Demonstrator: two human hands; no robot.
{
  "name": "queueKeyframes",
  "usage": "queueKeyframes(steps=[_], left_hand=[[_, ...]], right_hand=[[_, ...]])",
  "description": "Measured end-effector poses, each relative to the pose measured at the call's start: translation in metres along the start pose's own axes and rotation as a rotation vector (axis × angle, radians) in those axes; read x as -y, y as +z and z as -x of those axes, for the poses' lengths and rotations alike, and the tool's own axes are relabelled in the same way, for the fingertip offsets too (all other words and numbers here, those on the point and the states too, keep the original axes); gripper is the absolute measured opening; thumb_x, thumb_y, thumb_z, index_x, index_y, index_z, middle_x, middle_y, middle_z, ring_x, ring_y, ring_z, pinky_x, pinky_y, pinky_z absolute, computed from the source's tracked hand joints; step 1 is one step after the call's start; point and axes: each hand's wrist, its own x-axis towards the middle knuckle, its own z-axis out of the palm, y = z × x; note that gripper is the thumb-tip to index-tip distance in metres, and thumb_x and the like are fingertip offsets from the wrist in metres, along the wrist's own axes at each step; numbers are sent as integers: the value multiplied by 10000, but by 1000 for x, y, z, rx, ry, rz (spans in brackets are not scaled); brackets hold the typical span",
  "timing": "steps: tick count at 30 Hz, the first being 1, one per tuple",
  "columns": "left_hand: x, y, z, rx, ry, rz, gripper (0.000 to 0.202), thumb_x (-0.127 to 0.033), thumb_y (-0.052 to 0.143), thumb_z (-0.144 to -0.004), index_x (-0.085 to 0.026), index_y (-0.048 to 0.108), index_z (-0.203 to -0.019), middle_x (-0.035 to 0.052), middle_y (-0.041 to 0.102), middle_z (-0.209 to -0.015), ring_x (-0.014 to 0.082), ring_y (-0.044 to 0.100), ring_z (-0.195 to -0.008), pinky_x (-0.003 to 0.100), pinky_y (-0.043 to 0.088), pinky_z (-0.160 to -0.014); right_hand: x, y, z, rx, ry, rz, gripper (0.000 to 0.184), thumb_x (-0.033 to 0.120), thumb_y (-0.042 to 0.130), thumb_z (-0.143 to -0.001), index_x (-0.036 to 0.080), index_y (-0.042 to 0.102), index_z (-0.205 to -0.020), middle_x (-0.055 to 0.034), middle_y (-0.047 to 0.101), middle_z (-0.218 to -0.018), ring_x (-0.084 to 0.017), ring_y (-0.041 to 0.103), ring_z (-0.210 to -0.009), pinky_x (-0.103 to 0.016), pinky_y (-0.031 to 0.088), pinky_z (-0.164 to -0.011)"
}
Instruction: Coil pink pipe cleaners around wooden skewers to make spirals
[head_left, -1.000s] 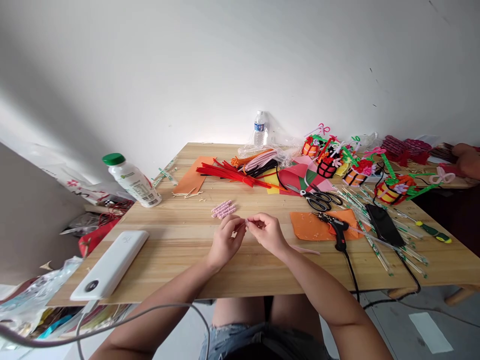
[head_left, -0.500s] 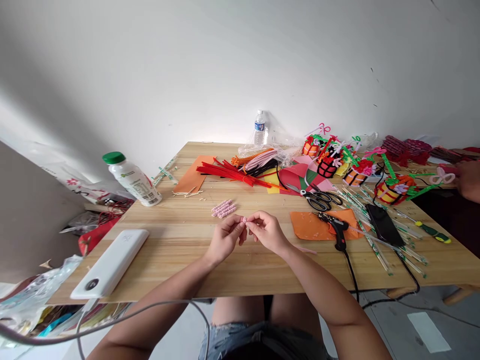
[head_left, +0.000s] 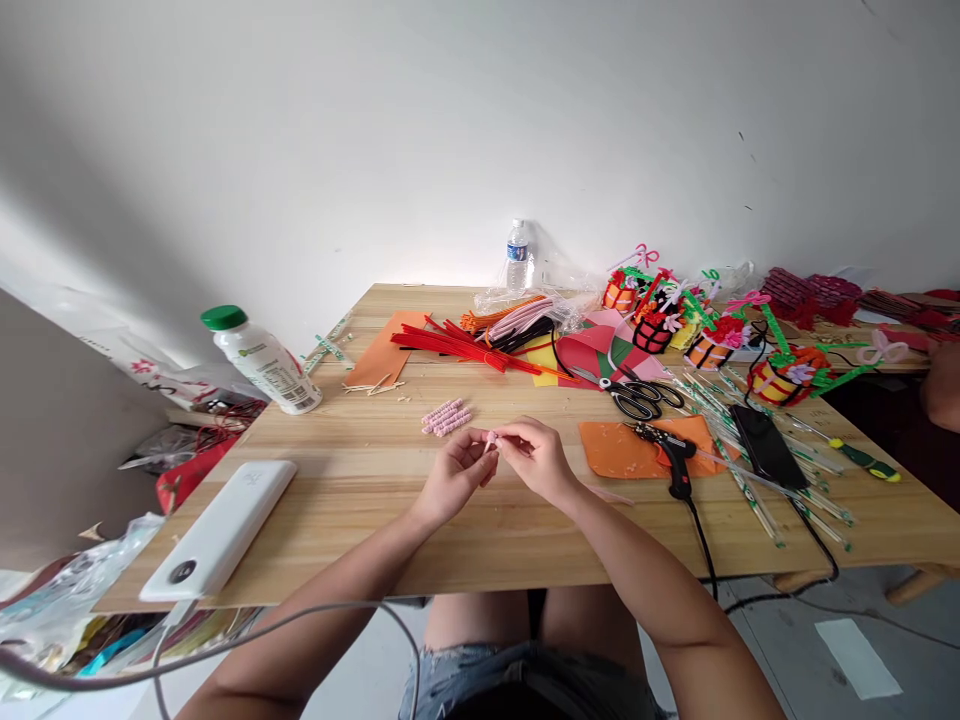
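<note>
My left hand [head_left: 454,476] is closed, its thumb and fingertips pinching a small pink pipe cleaner [head_left: 491,438] above the table. My right hand [head_left: 537,461] pinches the same piece from the other side, so the two hands nearly touch. Part of the piece is hidden by my fingers. Just beyond my left hand lie several pink coiled pipe cleaners [head_left: 447,417], side by side. A short pink strip [head_left: 612,496] rests on the wood near my right wrist.
At right are a glue gun [head_left: 679,462] on orange felt [head_left: 604,450], scissors [head_left: 636,400], a phone [head_left: 766,447] and a screwdriver [head_left: 862,460]. Red pipe cleaners [head_left: 465,345] and flower baskets [head_left: 712,343] stand behind. A bottle [head_left: 266,365] and power bank [head_left: 221,530] are at left.
More of the pink pipe cleaner shows between my fingertips, and my fingers have shifted slightly around it. At the far right another person's hand has moved down and towards the edge.
</note>
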Motion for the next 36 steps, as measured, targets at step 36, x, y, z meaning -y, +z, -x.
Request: queueKeyframes(steps=[36], left_hand=[[6, -3, 0, -5, 54, -127, 301, -423, 641, -813, -162, 524, -903, -22, 549, -649, 83, 513, -536, 202, 420, -492]], right_hand=[[-1, -1, -1, 26, 108, -65, 102, 244, 626, -786, 153, 672, -784, -61, 669, -763, -134, 607, -650, -226, 480, -546]])
